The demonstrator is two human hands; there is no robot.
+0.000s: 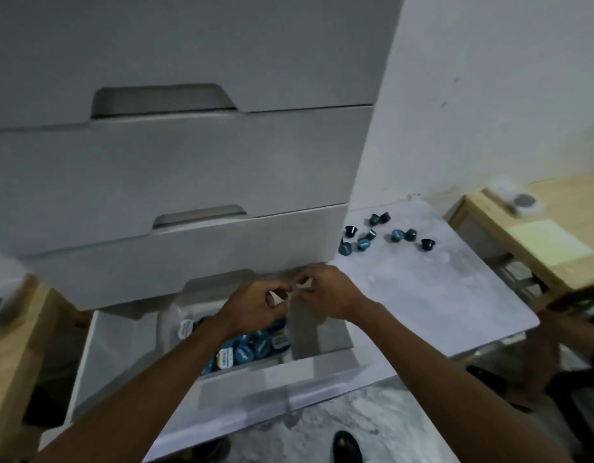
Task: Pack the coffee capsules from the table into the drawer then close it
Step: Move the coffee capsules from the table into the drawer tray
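Note:
The bottom drawer [288, 385] of a white drawer unit stands pulled out. One compartment holds several blue coffee capsules [252, 345], partly hidden by my left forearm. More blue and dark capsules [382, 235] lie scattered at the far end of the white table [422, 295] on the right. My left hand [252, 305] and my right hand [329, 292] hover over the back of the open drawer. Their curled fingertips meet. Blur hides whether anything small is pinched between them.
Two shut drawers [188, 168] overhang the open one, close above my hands. A wooden shelf [522, 235] stands right of the table, and a wooden surface [14, 329] lies at the left. Another person's arm [556, 329] reaches in at the right edge. A dark shoe [347, 446] rests on the marble floor.

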